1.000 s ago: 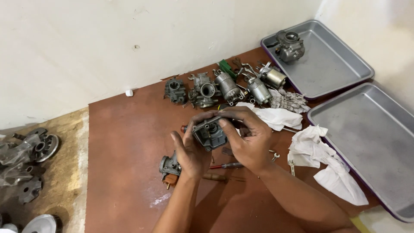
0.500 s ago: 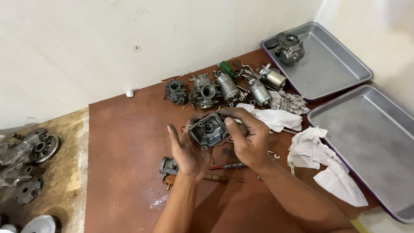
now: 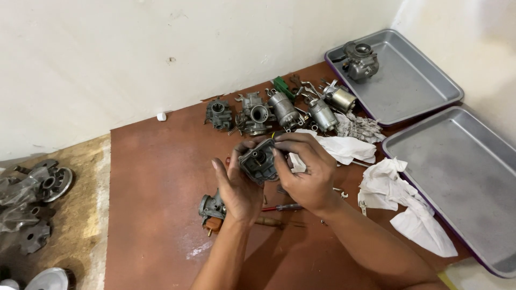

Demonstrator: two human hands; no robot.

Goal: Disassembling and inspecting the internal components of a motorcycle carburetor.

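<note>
Carburetor body (image 3: pixel 259 160) gripped between both hands, left (image 3: pixel 239 188) cupping, right (image 3: pixel 306 171) pinching its edge

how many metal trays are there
2. One metal tray sits at the top right against the wall, with a carburetor in its far corner. The second metal tray lies just below it at the right edge, partly cut off by the frame. None seem hidden.

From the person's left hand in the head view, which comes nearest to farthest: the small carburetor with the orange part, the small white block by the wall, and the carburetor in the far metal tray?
From the left hand:
1. Small grey carburetor with the orange part, just beside the hand, on its left.
2. Small white block, up by the wall, to the left.
3. Dark carburetor in the far silver metal tray, top right.
</note>
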